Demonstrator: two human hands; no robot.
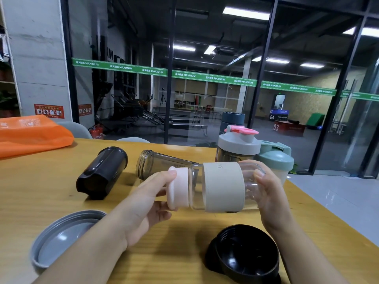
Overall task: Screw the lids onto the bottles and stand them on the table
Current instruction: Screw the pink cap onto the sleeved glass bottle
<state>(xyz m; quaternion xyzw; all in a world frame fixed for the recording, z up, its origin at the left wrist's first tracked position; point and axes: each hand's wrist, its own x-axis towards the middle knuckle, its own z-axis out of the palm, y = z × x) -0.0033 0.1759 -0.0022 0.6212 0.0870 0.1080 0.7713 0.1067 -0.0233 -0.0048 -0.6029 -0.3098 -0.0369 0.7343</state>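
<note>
Fingers (171, 174) hiding pale lid's (178, 189) rim

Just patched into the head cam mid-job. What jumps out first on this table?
A clear bottle in a beige sleeve is held sideways above mid-table: the left hand grips its pink lid, the right hand its base. Behind it a black bottle and a smoky bottle lie uncapped. A grey lid and a black lid lie nearest, inside up.
</note>
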